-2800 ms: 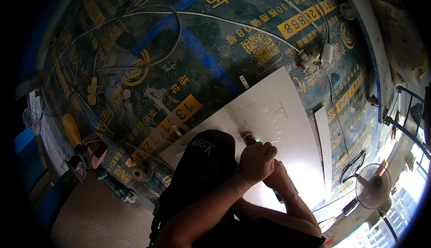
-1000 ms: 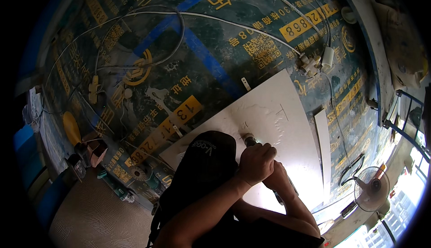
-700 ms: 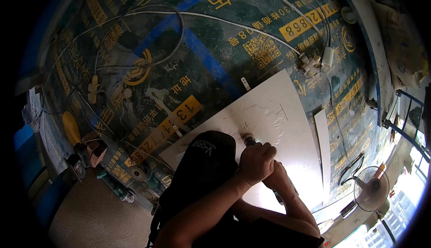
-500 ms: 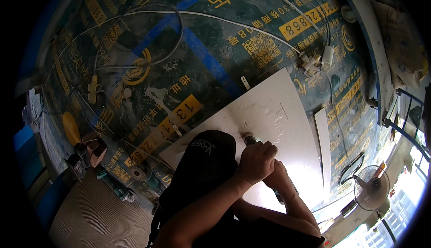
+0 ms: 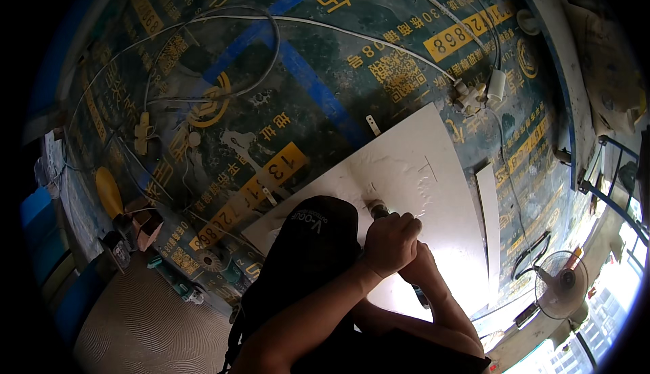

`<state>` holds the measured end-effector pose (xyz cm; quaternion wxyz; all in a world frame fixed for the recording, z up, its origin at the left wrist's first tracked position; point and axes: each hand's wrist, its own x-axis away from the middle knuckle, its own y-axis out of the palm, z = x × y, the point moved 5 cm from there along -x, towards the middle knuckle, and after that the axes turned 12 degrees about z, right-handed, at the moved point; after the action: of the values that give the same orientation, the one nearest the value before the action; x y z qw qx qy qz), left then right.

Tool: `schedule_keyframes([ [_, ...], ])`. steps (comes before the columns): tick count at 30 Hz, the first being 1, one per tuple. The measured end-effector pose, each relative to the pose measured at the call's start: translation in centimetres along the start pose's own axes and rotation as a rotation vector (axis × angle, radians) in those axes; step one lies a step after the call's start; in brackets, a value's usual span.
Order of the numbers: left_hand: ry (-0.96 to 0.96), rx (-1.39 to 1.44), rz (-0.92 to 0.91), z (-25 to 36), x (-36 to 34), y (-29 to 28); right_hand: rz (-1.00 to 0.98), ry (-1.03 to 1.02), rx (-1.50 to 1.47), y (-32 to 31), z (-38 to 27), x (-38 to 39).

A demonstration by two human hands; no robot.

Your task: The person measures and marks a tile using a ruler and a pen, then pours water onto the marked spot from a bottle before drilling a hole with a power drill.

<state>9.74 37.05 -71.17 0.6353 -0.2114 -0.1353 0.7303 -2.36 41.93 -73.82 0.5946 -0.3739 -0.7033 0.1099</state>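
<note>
My left hand is closed round a dark, elongated hand-held power tool. Behind it, my right hand is closed on the same tool, nearer its rear end, with its fingers mostly hidden. The tool's round tip rests at a pale board, and a bright spot shows beside it. My hands cover most of the body, so its exact kind cannot be told. The board bears pencil-like marks and a rippled, dusty patch around the tip. A dark rounded cloth shape with pale print hides the board's left part.
Green printed sheeting with blue tape covers the floor. Cables and a white-corded socket lie beyond the board. A narrow white strip and a fan stand right. A green power tool lies left, near ridged tan flooring.
The view has shifted very slightly. Both hands keep their hold on the tool, whose tip stays at the same place on the board.
</note>
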Motion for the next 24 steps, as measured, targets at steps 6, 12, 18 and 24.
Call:
schedule_keyframes([
  [6,0.005,0.01,-0.013,0.1,-0.1,0.0,-0.004,0.01,-0.006,-0.3,-0.3,0.1],
  [12,0.0,0.015,-0.03,-0.1,0.0,0.1,-0.008,-0.005,-0.02,-0.1,-0.2,0.0],
  [18,0.014,0.012,-0.033,0.2,0.1,0.2,0.019,0.007,-0.04,0.3,0.3,0.2],
  [24,0.027,-0.001,-0.028,0.1,0.5,0.2,0.053,-0.031,-0.041,1.2,1.0,0.2],
])
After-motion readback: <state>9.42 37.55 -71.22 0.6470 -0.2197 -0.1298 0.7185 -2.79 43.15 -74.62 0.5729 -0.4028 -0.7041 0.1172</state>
